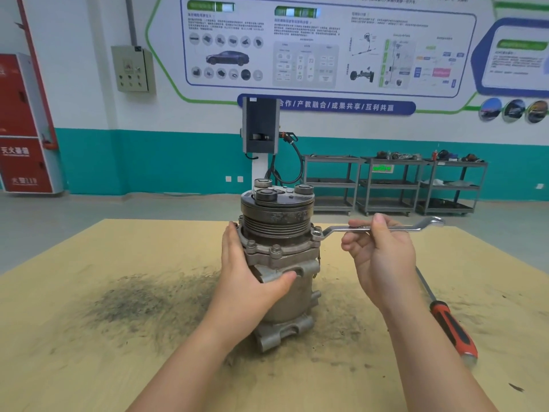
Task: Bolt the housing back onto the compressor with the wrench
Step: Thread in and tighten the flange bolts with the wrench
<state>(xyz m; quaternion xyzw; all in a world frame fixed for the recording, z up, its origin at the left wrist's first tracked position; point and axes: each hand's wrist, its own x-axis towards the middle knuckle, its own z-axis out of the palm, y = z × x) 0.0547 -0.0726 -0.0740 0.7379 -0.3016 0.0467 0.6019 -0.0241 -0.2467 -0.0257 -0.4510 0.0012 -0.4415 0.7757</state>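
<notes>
Left hand wraps compressor, right hand grips wrench on a right-side flange bolt; housing seated, other bolts in, tightening prob. unfinished.

Left hand cupped, thumb forward, forearm angled in; right hand raised, fingers curled, pinching.
</notes>
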